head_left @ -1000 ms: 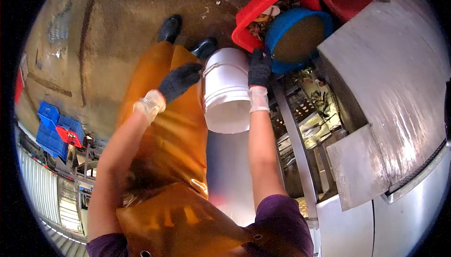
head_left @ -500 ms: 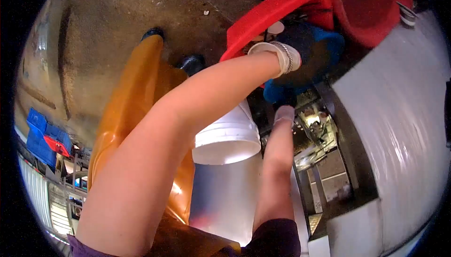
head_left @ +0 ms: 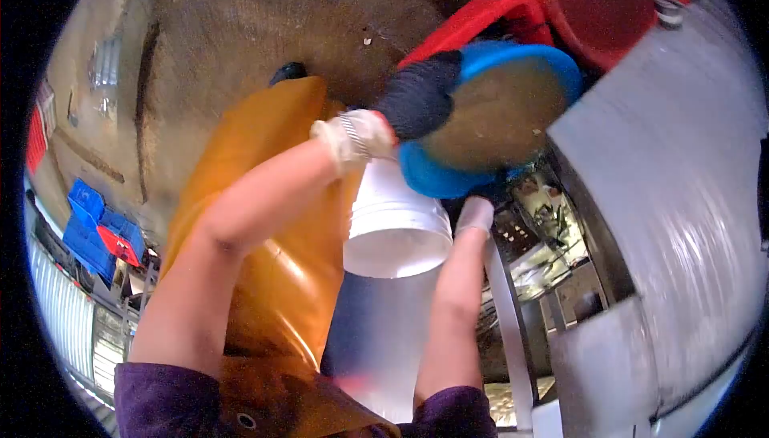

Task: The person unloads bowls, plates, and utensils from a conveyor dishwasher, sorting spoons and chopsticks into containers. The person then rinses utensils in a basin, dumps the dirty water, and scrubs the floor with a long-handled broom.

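Observation:
My left hand [head_left: 418,97], in a black glove over a pale cuff with a chain bracelet, grips the left rim of a blue basin [head_left: 440,185]. Brownish content or a brown inner surface fills the basin's round opening. At the lower rim is my right hand [head_left: 474,204], dark-gloved with a pale cuff; its fingers are mostly hidden by the basin, but it appears to hold that edge. Just below and left of the basin is a white bucket [head_left: 388,207], its open mouth turned toward me, between my forearms.
A red tub [head_left: 545,25] lies behind the basin, with a larger red container [head_left: 597,5] beyond. To the right runs a shiny metal table [head_left: 665,197]. My orange apron [head_left: 276,278] hangs at left. Blue crates [head_left: 88,230] stand far left on the wet floor [head_left: 264,13].
The blue basin has come closer and to the left, its opening turned more toward me. My left hand has moved left with it; my right hand has shifted slightly left and down.

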The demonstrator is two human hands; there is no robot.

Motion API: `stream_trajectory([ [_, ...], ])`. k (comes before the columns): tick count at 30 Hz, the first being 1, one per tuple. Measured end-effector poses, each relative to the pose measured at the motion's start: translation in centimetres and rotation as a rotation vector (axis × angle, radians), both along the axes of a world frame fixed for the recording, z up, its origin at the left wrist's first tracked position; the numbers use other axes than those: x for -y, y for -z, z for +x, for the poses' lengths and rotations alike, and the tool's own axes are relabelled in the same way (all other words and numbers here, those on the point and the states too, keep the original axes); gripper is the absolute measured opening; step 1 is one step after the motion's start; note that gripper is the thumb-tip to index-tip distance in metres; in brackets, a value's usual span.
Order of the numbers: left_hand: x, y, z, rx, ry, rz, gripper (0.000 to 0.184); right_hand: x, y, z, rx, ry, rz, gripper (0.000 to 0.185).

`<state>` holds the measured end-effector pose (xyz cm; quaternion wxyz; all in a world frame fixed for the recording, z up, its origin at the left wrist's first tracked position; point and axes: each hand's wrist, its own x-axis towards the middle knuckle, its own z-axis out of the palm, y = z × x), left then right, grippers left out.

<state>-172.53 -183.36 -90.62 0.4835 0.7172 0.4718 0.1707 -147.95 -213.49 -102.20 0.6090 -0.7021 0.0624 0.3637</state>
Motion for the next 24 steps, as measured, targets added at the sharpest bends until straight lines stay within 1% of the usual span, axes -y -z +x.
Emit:
stream_trajectory([
  [1, -0.4, -1.6, -1.7, -0.014, -0.003, -0.094, 0.052, 0.3, 0.0, -0.4, 0.005, 0.028, 0.093, 0.050],
  [2, -1.1, -3.3, -3.5, -0.029, 0.000, -0.178, 0.053, -4.6, -5.3, -4.6, 0.076, 0.034, -0.073, 0.049],
  [3, -1.9, -5.1, -5.2, -0.014, 0.015, -0.200, 0.053, -10.2, -11.3, -9.1, 0.132, 0.039, -0.244, 0.049],
  [4, -1.9, -6.3, -7.0, 0.040, -0.021, -0.184, 0.053, -10.9, -12.7, -10.4, 0.023, 0.090, -0.072, 0.050],
  [5, -2.4, -8.2, -8.6, 0.030, 0.013, -0.200, 0.053, -10.3, -12.8, -11.6, 0.090, 0.144, -0.281, 0.043],
  [6, -2.6, -9.7, -10.3, 0.049, -0.033, -0.251, 0.047, -11.0, -14.0, -13.4, 0.120, 0.225, -0.313, 0.037],
  [7, -2.5, -10.8, -12.0, 0.086, -0.020, -0.220, 0.047, -11.7, -15.2, -15.3, 0.152, 0.306, -0.345, 0.032],
  [8, -2.5, -13.1, -13.6, 0.108, -0.041, -0.258, 0.051, -13.4, -17.7, -17.4, 0.155, 0.416, -0.197, 0.026],
  [9, -3.0, -15.7, -15.0, 0.052, -0.010, -0.207, 0.053, -12.9, -18.2, -18.8, 0.163, 0.472, -0.170, 0.026],
  [10, -3.2, -17.7, -16.9, -0.016, 0.030, -0.240, 0.053, -11.5, -18.3, -20.3, 0.201, 0.267, -0.375, 0.033],
  [11, -3.3, -20.3, -18.5, -0.005, -0.006, -0.318, 0.051, -10.0, -20.1, -22.0, 0.224, 0.070, -0.592, 0.041],
  [12, -3.6, -23.7, -19.7, -0.091, 0.088, -0.238, 0.047, -9.4, -23.1, -23.6, 0.337, -0.112, -0.689, 0.030],
  [13, -3.3, -25.8, -21.5, -0.058, 0.079, -0.196, 0.044, -9.3, -26.2, -24.9, 0.446, -0.288, -0.791, 0.024],
  [14, -3.0, -29.7, -22.1, -0.120, -0.015, -0.419, 0.042, -7.1, -25.8, -26.3, 0.206, -0.119, -0.794, 0.049],
  [15, -2.5, -31.4, -24.5, -0.064, 0.069, -0.410, 0.041, -8.5, -32.3, -26.8, 0.096, -0.136, -0.773, 0.051],
  [16, -1.7, -35.3, -23.9, 0.068, 0.004, -0.407, 0.042, -8.0, -36.2, -27.9, 0.103, -0.098, -0.683, 0.049],
  [17, -1.4, -35.9, -25.9, -0.028, 0.061, -0.431, 0.044, -7.0, -39.1, -29.0, 0.102, -0.040, -0.618, 0.047],
  [18, -0.3, -43.2, -22.1, -0.150, 0.152, -0.383, 0.049, -5.6, -41.8, -30.0, 0.116, 0.018, -0.571, 0.046],
  [19, 0.6, -43.5, -24.2, 0.022, 0.192, -0.419, 0.051, -4.2, -45.3, -30.9, 0.120, 0.091, -0.543, 0.045],
  [20, 2.0, -43.9, -25.2, 0.101, 0.199, -0.475, 0.051, -1.0, -44.0, -32.9, 0.247, 0.098, -0.620, 0.040],
  [21, 3.5, -45.0, -25.6, 0.160, 0.188, -0.534, 0.051, 0.8, -49.0, -32.8, 0.111, 0.121, -0.595, 0.040],
  [22, 4.5, -46.4, -25.4, 0.174, 0.283, -0.541, 0.051, 3.3, -51.2, -34.0, 0.091, 0.261, -0.535, 0.036],
  [23, 5.9, -47.5, -24.9, 0.134, 0.393, -0.568, 0.050, 5.8, -53.0, -34.8, 0.086, 0.380, -0.467, 0.033],
  [24, 2.8, -49.2, -24.8, 0.098, 0.486, -0.594, 0.050, 3.9, -55.6, -36.0, 0.116, 0.435, -0.469, 0.033],
])
